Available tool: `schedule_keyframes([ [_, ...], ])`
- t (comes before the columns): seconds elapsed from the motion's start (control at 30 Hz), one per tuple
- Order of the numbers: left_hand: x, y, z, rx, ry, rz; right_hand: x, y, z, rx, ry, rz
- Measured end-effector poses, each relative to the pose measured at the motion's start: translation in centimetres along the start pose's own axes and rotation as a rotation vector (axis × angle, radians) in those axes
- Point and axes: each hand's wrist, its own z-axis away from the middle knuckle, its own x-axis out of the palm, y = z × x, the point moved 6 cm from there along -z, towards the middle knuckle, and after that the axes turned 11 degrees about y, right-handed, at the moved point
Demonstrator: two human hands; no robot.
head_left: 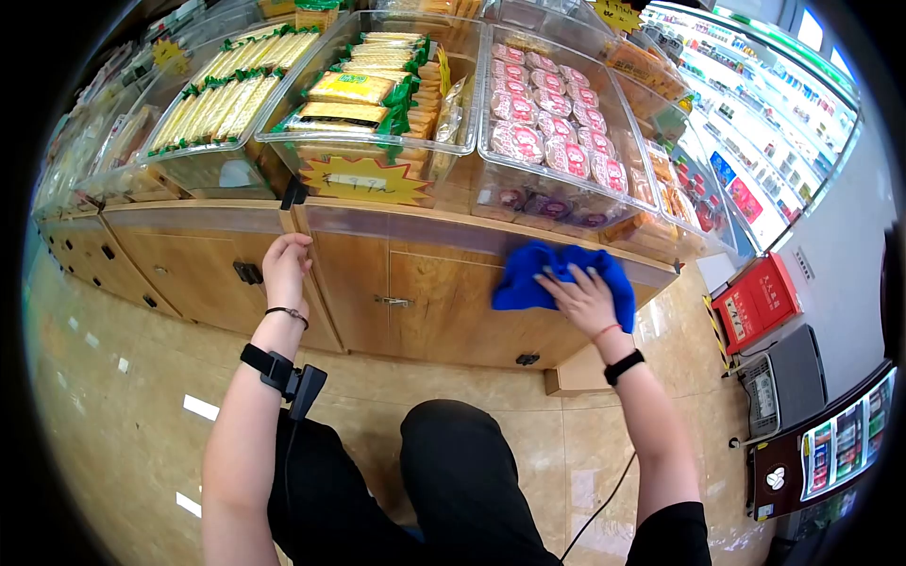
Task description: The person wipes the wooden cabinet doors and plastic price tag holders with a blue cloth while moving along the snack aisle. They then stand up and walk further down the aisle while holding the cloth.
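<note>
My right hand [583, 300] presses a blue cloth [522, 280] against the upper front of a wooden cabinet [448, 300], fingers laid over the bunched fabric. Further left, my left hand [285, 266] is held up close to the cabinet's front, beside a vertical post. Its fingers are loosely curled together and nothing shows in them. Just above it, a yellow starburst price sign [366, 180] hangs on a clear bin [368, 141] of packaged wafers. Over the cloth stands another clear bin [564, 181] of round pink-and-white packs.
Metal latch [394, 301] and black latch [248, 273] stick out from the doors. A cardboard-coloured block [576, 373] sits at the cabinet's foot. On the right are a red box [758, 304], a grey basket [788, 382] and a lit fridge [774, 113]. A thin cable [604, 505] hangs by my right arm.
</note>
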Motion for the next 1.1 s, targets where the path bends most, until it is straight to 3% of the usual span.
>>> schedule_keyframes([
  [0.2, 0.2, 0.2, 0.9, -0.035, 0.011, -0.025, 0.2, -9.3, -12.0, 0.016, 0.116, -0.287],
  [0.33, 0.3, -0.3, 0.8, -0.043, 0.032, -0.012, 1.6, -15.4, -17.8, 0.131, 0.107, -0.691],
  [0.53, 1.4, -0.2, 0.9, -0.001, 0.106, 0.082, 0.3, -16.9, -21.5, 0.114, 0.29, -0.814],
  [0.67, 0.5, -1.8, -0.9, 0.027, 0.058, 0.018, 0.1, -12.5, -17.5, 0.064, 0.195, -0.795],
  [0.77, 0.0, -2.0, -1.3, -0.011, 0.031, 0.009, 0.2, -8.2, -12.1, -0.003, 0.156, -0.445],
  [0.83, 0.2, -1.4, -0.5, -0.038, 0.024, 0.035, -0.3, -4.4, -8.0, 0.091, 0.034, -0.34],
  [0.87, 0.1, -1.3, -0.4, -0.044, 0.018, 0.017, -0.6, -2.8, -5.6, 0.113, 0.141, -0.187],
  [1.1, -0.5, -1.8, -1.0, -0.058, -0.035, -0.037, 0.8, 7.4, 9.6, 0.343, 0.023, 0.064],
])
